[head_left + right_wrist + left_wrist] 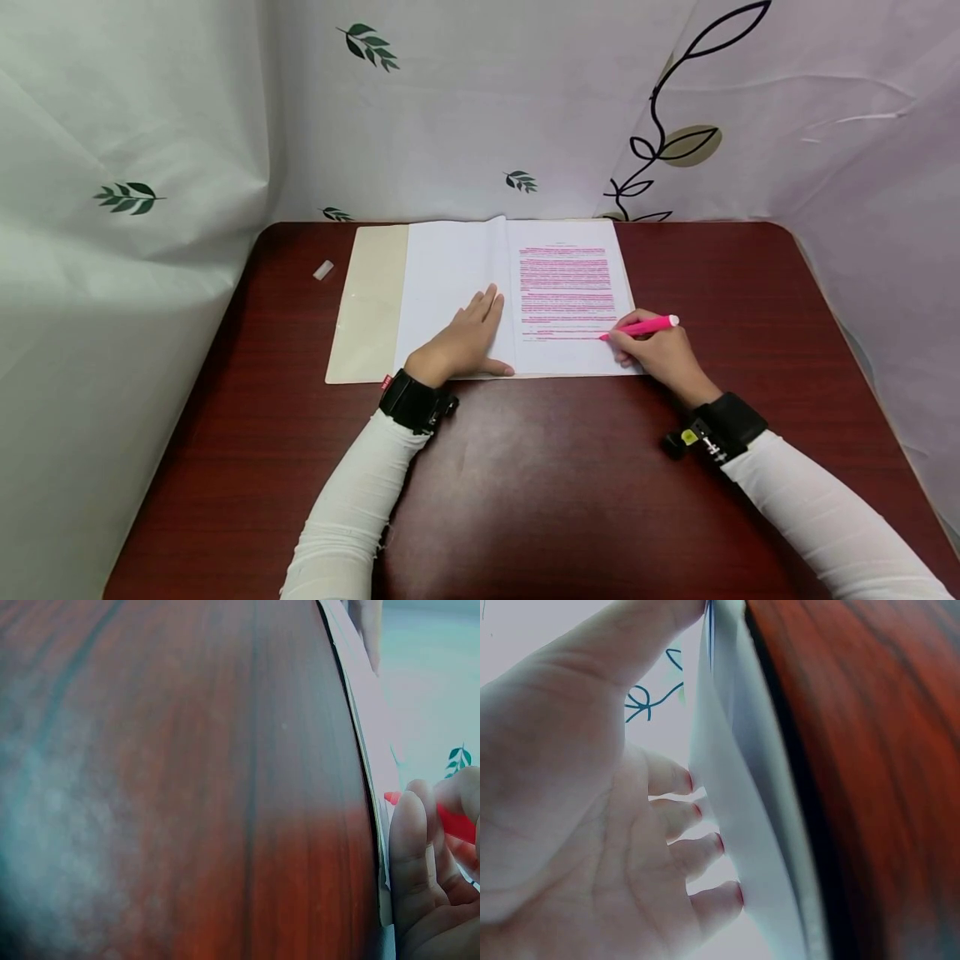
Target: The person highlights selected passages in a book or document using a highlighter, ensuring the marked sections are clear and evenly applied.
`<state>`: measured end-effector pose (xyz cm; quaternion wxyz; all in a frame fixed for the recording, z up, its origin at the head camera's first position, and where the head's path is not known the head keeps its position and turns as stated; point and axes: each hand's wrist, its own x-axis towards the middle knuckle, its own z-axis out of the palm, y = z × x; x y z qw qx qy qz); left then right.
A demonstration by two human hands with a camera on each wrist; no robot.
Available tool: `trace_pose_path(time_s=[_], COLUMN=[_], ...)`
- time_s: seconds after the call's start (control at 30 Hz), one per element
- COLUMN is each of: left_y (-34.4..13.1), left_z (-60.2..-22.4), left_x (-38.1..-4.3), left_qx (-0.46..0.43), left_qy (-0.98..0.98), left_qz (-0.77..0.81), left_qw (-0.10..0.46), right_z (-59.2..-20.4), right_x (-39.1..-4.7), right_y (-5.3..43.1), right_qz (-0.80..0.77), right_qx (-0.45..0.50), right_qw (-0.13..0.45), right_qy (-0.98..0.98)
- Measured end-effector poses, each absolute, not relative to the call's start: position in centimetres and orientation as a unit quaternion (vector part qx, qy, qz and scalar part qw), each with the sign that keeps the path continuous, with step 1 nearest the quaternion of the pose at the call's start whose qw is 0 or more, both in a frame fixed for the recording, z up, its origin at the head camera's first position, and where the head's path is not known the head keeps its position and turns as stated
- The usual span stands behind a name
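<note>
An open folder point(367, 308) with white pages lies near the far edge of the table. Its right page point(562, 358) carries printed lines covered in pink highlighting. My right hand point(663, 354) pinches a pink highlighter point(648, 326), whose tip is at the right end of a low line on that page. In the right wrist view the highlighter point(456, 823) shows between thumb and fingers. My left hand point(465, 337) rests on the blank left page point(450, 258), fingers straight and thumb reaching toward the fold. The left wrist view shows its fingertips point(731, 896) touching the paper.
A small white piece point(323, 270), like an eraser or cap, lies left of the folder on the dark red-brown table point(525, 500). Pale cloth point(450, 108) with leaf prints hangs behind and at both sides. Both wrists wear black straps with cameras.
</note>
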<state>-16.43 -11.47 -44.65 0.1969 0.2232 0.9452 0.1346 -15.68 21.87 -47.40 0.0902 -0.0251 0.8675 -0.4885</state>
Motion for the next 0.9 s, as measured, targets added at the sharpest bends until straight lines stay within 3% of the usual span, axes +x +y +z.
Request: trace_pose_path(time_s=[0.9], left_y=[-11.49], left_z=[-44.84], left_x=[-16.52], left_qx=[0.223], left_qy=[0.945], left_qz=[0.135], left_qw=[0.198], right_z=[-47.40], right_x=[-15.57], right_y=[22.67], right_qz=[-0.488], right_qx=[-0.031], right_qw=[0.083], right_qy=[0.868])
